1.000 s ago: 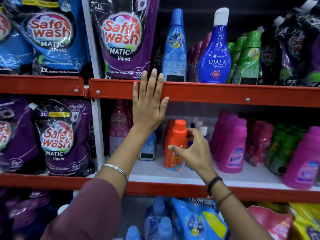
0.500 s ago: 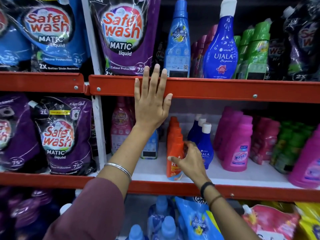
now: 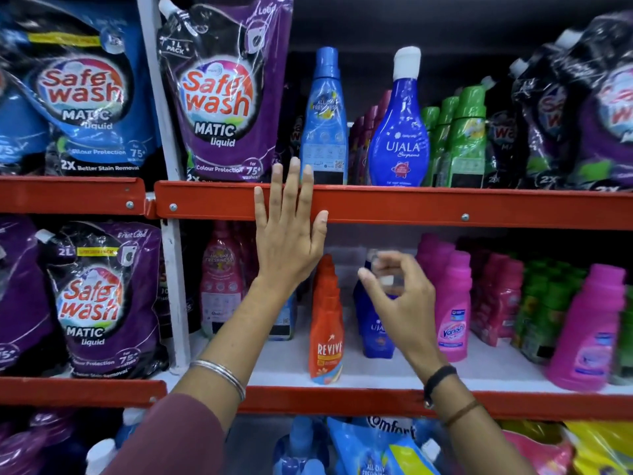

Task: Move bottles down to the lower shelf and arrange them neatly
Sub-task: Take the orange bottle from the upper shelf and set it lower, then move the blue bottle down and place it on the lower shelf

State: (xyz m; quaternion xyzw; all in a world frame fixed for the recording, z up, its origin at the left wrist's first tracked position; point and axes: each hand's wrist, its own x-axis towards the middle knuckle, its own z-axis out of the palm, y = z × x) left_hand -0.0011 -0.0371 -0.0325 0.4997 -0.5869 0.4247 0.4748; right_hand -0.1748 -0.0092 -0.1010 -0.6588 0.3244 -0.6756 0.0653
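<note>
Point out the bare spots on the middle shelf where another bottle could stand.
Bare white shelf runs along the front edge, between the orange Revive bottle and the pink Vanish bottle, ahead of the blue Ujala bottle. A narrower strip lies left of Revive, under the left hand's forearm. Right of Vanish, pink and green bottles crowd.

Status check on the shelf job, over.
Left hand flat on red shelf rail. Right hand open, empty, at small Ujala bottle. Revive bottle upright alongside. Nothing blocking.

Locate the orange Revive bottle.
The orange Revive bottle stands at the lower shelf's front, between the left hand and right hand.
</note>
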